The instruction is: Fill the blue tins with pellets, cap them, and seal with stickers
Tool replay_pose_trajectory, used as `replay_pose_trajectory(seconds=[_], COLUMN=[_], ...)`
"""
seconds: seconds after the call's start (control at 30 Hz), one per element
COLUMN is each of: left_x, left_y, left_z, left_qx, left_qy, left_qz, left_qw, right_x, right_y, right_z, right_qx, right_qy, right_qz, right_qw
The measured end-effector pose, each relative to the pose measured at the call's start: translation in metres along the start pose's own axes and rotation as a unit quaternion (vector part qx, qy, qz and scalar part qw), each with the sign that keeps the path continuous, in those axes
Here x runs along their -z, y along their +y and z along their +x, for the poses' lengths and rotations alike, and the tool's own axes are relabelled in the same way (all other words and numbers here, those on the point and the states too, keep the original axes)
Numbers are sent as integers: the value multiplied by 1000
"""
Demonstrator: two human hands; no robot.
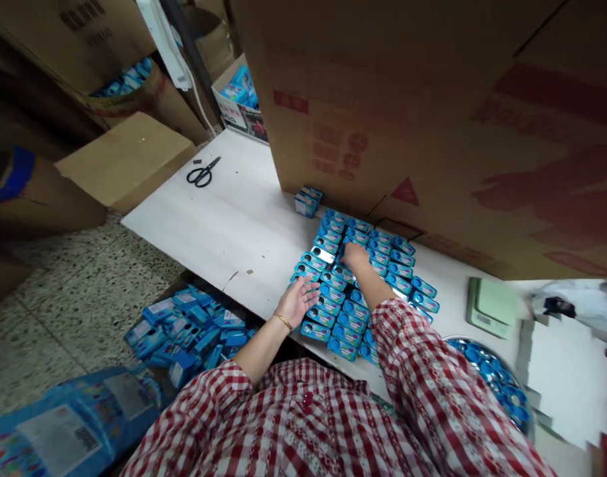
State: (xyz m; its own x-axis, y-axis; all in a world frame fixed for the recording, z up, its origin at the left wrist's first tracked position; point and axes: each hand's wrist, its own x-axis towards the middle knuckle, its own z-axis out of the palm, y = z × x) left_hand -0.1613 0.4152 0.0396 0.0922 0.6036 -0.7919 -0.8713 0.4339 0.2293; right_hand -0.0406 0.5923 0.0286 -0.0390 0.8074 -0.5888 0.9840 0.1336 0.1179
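Observation:
Small blue printed boxes with round openings stand in packed rows [328, 305] on the white table [224, 218]; some of the openings show a blue disc and others look dark. At the left edge of the rows, my left hand [299, 301] is half turned up, its fingers spread and nothing in it. My right hand [356, 255] reaches into the middle of the rows, with its fingers curled down together between boxes. Its fingertips are hidden, so what they grip cannot be made out. One box near it shows a pale, shiny top [323, 254].
Black scissors [201, 173] lie at the table's far left. A large carton [383, 132] walls off the back. To the right are a green scale [491, 308] and a metal bowl [529, 404] of round blue pieces. Loose blue boxes [189, 324] pile up below the left edge.

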Motion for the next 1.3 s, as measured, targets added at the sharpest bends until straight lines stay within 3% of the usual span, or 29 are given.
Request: replay_pose_trajectory(seconds=[0.1, 0.17, 0.2, 0.27, 0.3, 0.37, 0.43, 0.53, 0.7, 0.87, 0.93, 1.07, 1.17, 1.23, 1.3], left_x=[-1, 0, -1, -4, -7, -15, -25, -39, -51, -54, -56, -60, -64, -67, -67], left_y=[-3, -7, -11, -21, -27, -41, -54, -68, -85, -102, -109, -128, -147, -157, -161], left_z=[-7, -9, -9, -9, -10, -12, -15, -19, -26, -30, -31, -31, -32, -31, -29], left_qx=[21, 32, 38, 56, 71, 100, 114, 109, 110, 112, 115, 143, 219, 275, 306], left_qy=[-10, -13, -14, -21, -28, -46, -62, -77, -95, -84, -78, -98, -148, -191, -220], left_qz=[34, 59, 70, 96, 111, 142, 169, 197, 221, 241, 241, 222, 184, 138, 83], left_qw=[999, 998, 997, 994, 991, 984, 977, 971, 964, 960, 961, 960, 947, 932, 923], right_x=[-19, -42, -56, -88, -104, -132, -154, -172, -181, -188, -189, -178, -152, -132, -114], right_y=[40, 92, 122, 181, 207, 245, 265, 271, 272, 295, 310, 325, 291, 244, 191], right_z=[-44, -90, -118, -178, -206, -251, -274, -275, -264, -266, -269, -272, -265, -255, -244], right_qx=[76, 101, 74, -62, -148, -308, -397, -424, -375, -321, -334, -382, -303, -173, -15], right_qy=[100, 216, 269, 342, 349, 307, 233, 178, 201, 202, 225, 304, 340, 331, 285], right_qz=[60, 105, 116, 111, 95, 75, 73, 52, 18, 88, 147, 250, 330, 374, 372], right_qw=[990, 966, 953, 931, 920, 897, 885, 887, 905, 921, 903, 836, 827, 849, 883])
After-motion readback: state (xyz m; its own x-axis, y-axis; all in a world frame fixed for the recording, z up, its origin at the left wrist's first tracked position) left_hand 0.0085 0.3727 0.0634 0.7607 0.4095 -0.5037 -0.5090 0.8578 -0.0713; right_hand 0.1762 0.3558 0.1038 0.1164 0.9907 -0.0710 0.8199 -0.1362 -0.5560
